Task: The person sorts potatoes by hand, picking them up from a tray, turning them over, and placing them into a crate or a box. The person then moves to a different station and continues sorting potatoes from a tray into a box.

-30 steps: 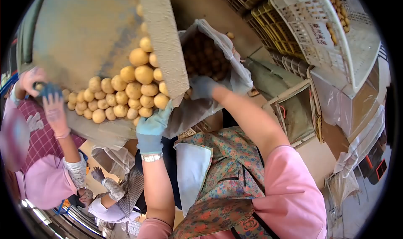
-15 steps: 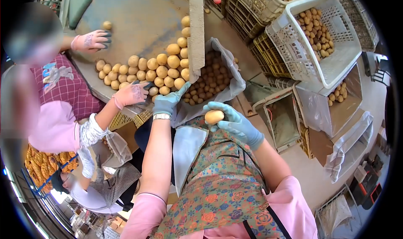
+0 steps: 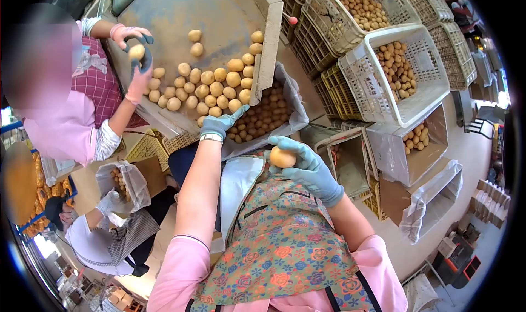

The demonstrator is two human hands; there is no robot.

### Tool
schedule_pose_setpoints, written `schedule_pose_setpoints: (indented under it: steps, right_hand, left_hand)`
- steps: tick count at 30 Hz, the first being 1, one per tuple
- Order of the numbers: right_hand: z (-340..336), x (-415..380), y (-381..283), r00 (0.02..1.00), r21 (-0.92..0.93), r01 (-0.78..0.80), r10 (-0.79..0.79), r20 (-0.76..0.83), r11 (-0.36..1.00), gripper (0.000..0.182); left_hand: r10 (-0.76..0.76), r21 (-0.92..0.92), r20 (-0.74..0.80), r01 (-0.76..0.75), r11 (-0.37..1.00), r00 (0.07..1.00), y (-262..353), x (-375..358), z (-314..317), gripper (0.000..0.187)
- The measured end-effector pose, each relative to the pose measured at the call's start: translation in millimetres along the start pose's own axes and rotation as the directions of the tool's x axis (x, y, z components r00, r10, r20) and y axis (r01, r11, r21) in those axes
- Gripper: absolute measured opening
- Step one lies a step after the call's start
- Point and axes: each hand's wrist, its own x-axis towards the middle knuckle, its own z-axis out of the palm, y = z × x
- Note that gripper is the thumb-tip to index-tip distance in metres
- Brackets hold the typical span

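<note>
A potato (image 3: 282,157) is held in my right hand (image 3: 311,172), in a blue glove, with the fingers and thumb curved round it. My left hand (image 3: 221,126), also gloved in blue, is at the table's lower edge beside the nearest potatoes, its index finger stretched out and nothing seen in it. Several potatoes (image 3: 217,88) lie grouped on the metal table (image 3: 159,16) against its raised rim (image 3: 267,60). Just below that rim stands a lined container (image 3: 298,106) full of smaller potatoes (image 3: 268,115).
At the left a co-worker's gloved hands (image 3: 139,65) hold a potato over the table. White crates (image 3: 378,101) with potatoes stand at the upper right, above lined boxes (image 3: 433,197). Another person (image 3: 104,241) bends over a lined box (image 3: 139,186) at the lower left.
The view has shifted a little. The co-worker's hands, apart before, are now together round a potato. My right hand still holds its potato, and my left hand remains by the table edge.
</note>
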Motion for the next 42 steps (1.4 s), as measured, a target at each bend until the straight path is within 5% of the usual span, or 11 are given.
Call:
schedule_pose_setpoints:
  steps: [4, 5, 7, 9, 16, 18, 31, 34, 38, 41, 42]
  right_hand:
    - [22, 6, 2, 0.984, 0.15, -0.033, 0.058, -0.167, 0.988, 0.034]
    - [17, 5, 7, 0.984, 0.145, -0.04, 0.064, -0.166, 0.989, 0.034]
    - [3, 5, 21, 0.982, 0.452, -0.154, 0.188, -0.031, 0.879, 0.037]
    - [13, 6, 23, 0.955, 0.424, -0.189, 0.266, -0.129, 0.886, 0.049]
    - [29, 9, 19, 0.942, 0.554, -0.228, 0.326, -0.083, 0.801, 0.055]
    - [25, 8, 20, 0.933, 0.686, -0.271, 0.36, 0.014, 0.675, 0.055]
    - [13, 5, 18, 0.945, 0.655, -0.317, 0.29, 0.153, 0.686, 0.046]
    - [-19, -11, 29, 0.948, 0.473, -0.163, 0.271, -0.17, 0.866, 0.035]
    - [-150, -52, 86, 0.687, 0.5, 0.142, 0.279, -0.671, 0.854, 0.025]
    - [-268, -116, 150, 0.525, 0.615, 0.344, 0.398, -0.752, 0.709, 0.025]
    - [-273, -126, 152, 0.32, 0.57, 0.357, 0.476, -0.819, 0.74, 0.025]
  left_hand:
    - [0.033, 0.03, 0.026, -0.033, 0.999, 0.999, -6, -7, 1, 0.07]
    - [0.033, 0.022, 0.027, -0.033, 0.999, 0.999, -8, -10, 3, 0.07]
    - [0.02, 0.001, -0.015, -0.02, 1.0, 1.0, -10, -14, 8, 0.07]
    - [0.033, -0.003, -0.019, -0.033, 0.999, 0.999, -11, -14, 7, 0.069]
    - [0.039, 0.006, 0.004, -0.039, 0.999, 0.999, 2, 5, -5, 0.068]
    - [0.048, 0.023, 0.027, -0.049, 0.999, 0.998, 2, 3, -4, 0.068]
    - [0.112, 0.078, 0.055, -0.116, 0.99, 0.992, -8, -10, 5, 0.061]
    - [0.107, 0.103, 0.075, -0.114, 0.988, 0.991, -4, -8, 4, 0.06]
    - [0.073, 0.162, 0.073, -0.084, 0.983, 0.995, -6, -7, 5, 0.059]
    - [0.095, 0.187, 0.046, -0.102, 0.977, 0.994, -14, -18, 16, 0.061]
    - [0.1, 0.22, 0.062, -0.112, 0.969, 0.993, -13, -17, 17, 0.062]
